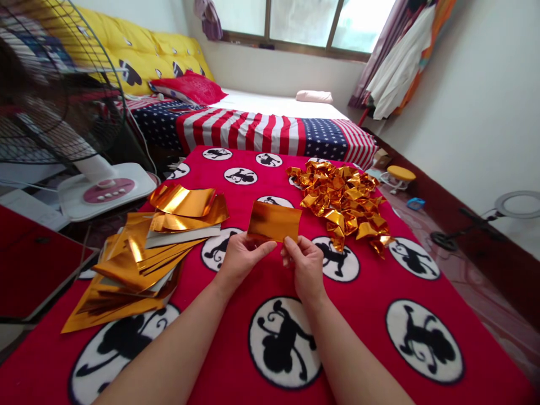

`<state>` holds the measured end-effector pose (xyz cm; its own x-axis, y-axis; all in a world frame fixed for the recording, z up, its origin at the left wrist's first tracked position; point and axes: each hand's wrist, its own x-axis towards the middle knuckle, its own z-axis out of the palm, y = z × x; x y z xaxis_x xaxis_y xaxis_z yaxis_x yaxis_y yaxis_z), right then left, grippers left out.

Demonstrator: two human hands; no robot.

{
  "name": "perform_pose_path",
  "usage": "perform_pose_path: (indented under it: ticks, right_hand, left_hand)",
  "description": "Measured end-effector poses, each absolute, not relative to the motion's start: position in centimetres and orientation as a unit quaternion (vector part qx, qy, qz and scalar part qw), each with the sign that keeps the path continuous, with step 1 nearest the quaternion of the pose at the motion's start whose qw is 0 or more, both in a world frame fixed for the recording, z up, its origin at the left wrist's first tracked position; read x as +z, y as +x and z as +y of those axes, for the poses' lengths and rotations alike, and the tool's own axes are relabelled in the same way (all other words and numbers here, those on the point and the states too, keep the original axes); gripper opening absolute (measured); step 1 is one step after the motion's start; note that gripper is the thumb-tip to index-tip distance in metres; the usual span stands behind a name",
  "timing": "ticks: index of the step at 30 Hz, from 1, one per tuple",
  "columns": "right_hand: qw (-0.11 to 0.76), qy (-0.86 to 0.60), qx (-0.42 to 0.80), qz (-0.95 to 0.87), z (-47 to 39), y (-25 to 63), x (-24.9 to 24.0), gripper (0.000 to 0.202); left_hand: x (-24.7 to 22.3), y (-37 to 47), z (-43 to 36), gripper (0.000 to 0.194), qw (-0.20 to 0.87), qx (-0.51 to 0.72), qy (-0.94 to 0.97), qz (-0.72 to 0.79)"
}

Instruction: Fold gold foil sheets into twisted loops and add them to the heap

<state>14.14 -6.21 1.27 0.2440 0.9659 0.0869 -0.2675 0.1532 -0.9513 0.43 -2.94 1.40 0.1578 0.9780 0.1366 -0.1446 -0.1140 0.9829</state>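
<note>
Between my hands, above the red cloth, is a flat sheet of shiny gold foil paper (275, 221). My left hand (243, 254) grips its lower left corner, thumb along the near edge. At the lower right corner, my right hand (304, 257) pinches the sheet between thumb and curled fingers. Left of my hands lies a loose stack of gold foil paper (126, 267), with some pale undersides showing. Beyond my right hand spreads a heap of folded gold foil pieces (341, 197).
A red cloth (358, 349) with black monkey figures in white circles covers the surface. A white fan (105, 188) stands at the left. Behind is a bed (261, 132) with a striped and starred cover. A yellow stool (400, 173) and a ring light (518, 203) stand at the right.
</note>
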Motion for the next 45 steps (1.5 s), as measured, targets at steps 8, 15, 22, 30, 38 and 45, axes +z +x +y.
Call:
perform_pose_path:
  ticks: [8, 15, 22, 30, 38, 45]
  right_hand:
    - [0.641, -0.446, 0.466, -0.416, -6.3, 13.5, 1.5, 0.026]
    - [0.636, -0.456, 0.464, -0.415, -6.3, 14.0, 1.0, 0.027]
    - [0.673, -0.46, 0.437, -0.379, -6.1, 14.4, 0.8, 0.028]
    - [0.699, -0.44, 0.436, -0.357, -6.1, 14.7, 0.8, 0.026]
    - [0.664, -0.384, 0.511, -0.388, -6.4, 13.8, 1.0, 0.025]
    - [0.632, -0.407, 0.512, -0.415, -6.3, 13.2, 0.9, 0.031]
  left_hand:
    - [1.4, 1.1, -3.3, 0.016, 0.545, 0.518, 0.537, 0.382]
    - [1.8, 0.7, -3.3, 0.016, 0.563, 0.525, 0.485, 0.414]
    - [0.9, -0.2, -2.4, 0.024, 0.557, 0.558, 0.45, 0.419]
    - [1.2, -0.3, -2.4, 0.035, 0.565, 0.566, 0.453, 0.394]
    - [1.1, 0.3, -2.8, 0.037, 0.557, 0.518, 0.496, 0.418]
    - [2.0, 0.9, -3.5, 0.039, 0.542, 0.491, 0.55, 0.403]
